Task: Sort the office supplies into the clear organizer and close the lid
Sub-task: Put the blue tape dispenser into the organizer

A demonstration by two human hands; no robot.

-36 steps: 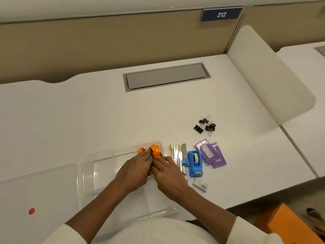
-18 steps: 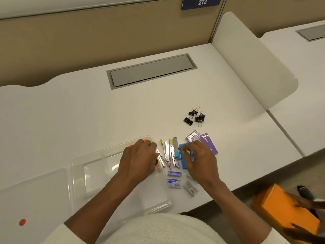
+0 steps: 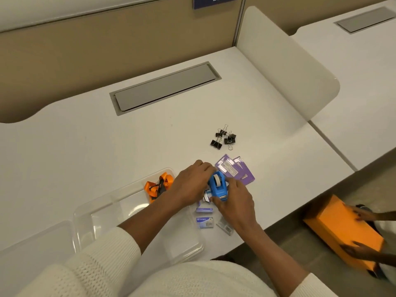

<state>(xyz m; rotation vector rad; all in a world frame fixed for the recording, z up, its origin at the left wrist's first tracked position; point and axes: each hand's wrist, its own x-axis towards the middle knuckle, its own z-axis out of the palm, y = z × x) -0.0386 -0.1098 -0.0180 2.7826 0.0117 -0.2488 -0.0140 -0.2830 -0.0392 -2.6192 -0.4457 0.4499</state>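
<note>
A blue tape dispenser (image 3: 218, 186) sits between my two hands. My right hand (image 3: 235, 203) grips it, thumb at its front end and fingers along its right side. My left hand (image 3: 190, 185) lies curled against its left side, over several silver metal pieces (image 3: 206, 197); what its fingers hold is hidden. The clear organizer (image 3: 96, 213) stands open at the lower left, with an orange strap (image 3: 158, 185) in its far right compartment. Its clear lid (image 3: 32, 249) lies flat to the left.
Black binder clips (image 3: 225, 137) lie farther back on the white desk. Purple packets (image 3: 235, 170) are just behind the dispenser, and small staple boxes (image 3: 204, 221) just in front. Beyond the desk's right edge, another person's hands hold an orange box (image 3: 342, 230).
My left hand has left the orange strap in the organizer and moved right over the silver pieces. My right hand has closed on the tape dispenser. The view has shifted right.
</note>
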